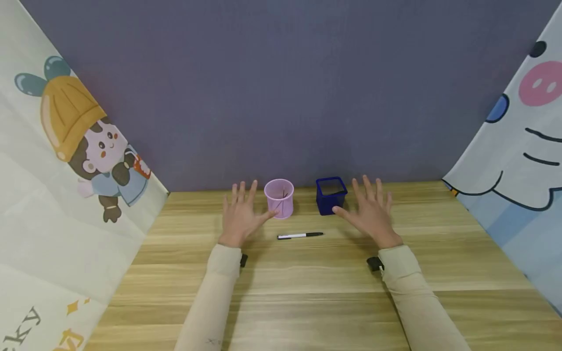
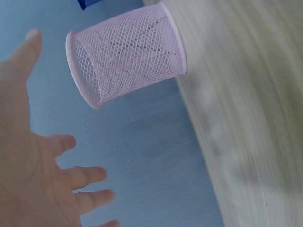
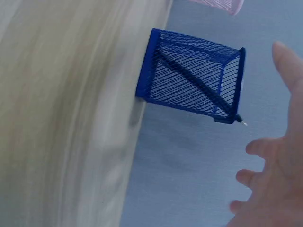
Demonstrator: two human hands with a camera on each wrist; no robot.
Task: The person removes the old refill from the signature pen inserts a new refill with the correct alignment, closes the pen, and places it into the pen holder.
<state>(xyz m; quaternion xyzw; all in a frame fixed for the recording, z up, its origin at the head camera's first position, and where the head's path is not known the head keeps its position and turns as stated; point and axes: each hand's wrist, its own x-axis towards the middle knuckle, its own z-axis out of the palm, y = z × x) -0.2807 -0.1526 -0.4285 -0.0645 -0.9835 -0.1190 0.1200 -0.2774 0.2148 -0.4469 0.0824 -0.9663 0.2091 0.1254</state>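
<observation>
A round pink mesh cup stands upright near the table's back edge, with thin dark lines showing inside it. Right of it is a square blue mesh holder; in the right wrist view a dark pen leans inside this holder. A white and black pen lies on the table in front of both. My left hand, fingers spread, is just left of the pink cup. My right hand, also spread, is just right of the blue holder. Neither hand holds anything.
The wooden table meets a dark grey upright panel behind the containers. A cloth with a cartoon child hangs at the left, and another with a cartoon animal at the right. A dark band sits at each wrist.
</observation>
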